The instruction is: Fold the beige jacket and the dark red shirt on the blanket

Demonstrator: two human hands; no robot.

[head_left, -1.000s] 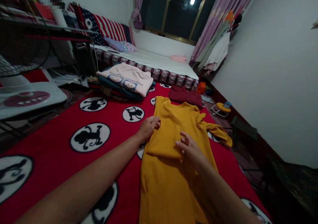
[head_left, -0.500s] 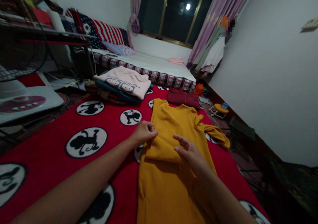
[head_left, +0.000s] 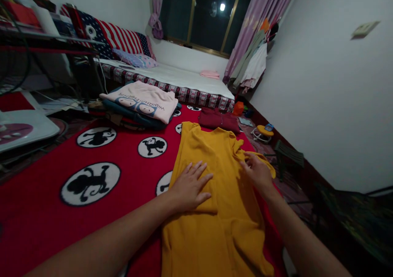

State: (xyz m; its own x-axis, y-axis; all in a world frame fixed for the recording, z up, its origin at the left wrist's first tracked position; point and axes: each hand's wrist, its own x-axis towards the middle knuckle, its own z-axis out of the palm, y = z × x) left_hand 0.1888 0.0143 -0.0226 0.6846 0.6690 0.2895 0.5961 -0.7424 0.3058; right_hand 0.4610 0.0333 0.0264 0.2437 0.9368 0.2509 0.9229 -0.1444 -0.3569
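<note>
A yellow long-sleeved dress lies spread on the red blanket, its neckline away from me and its lower end running out of view. The left sleeve is folded down over its body. My left hand rests flat on this folded part with fingers spread. At the right side, my right hand has its thumb and fingers closed on the cloth near the right shoulder. The right sleeve sticks out to the right behind that hand, partly hidden by it.
The red blanket carries white circles with black monkey figures. A pile of folded clothes topped by a pink shirt sits at the far left. Folded maroon clothing lies beyond the neckline. A yellow-topped stool stands right.
My left hand has gone from pinching the folded sleeve's edge to lying flat on it. My right hand has moved right and away from me, taking hold of the cloth near the right sleeve.
</note>
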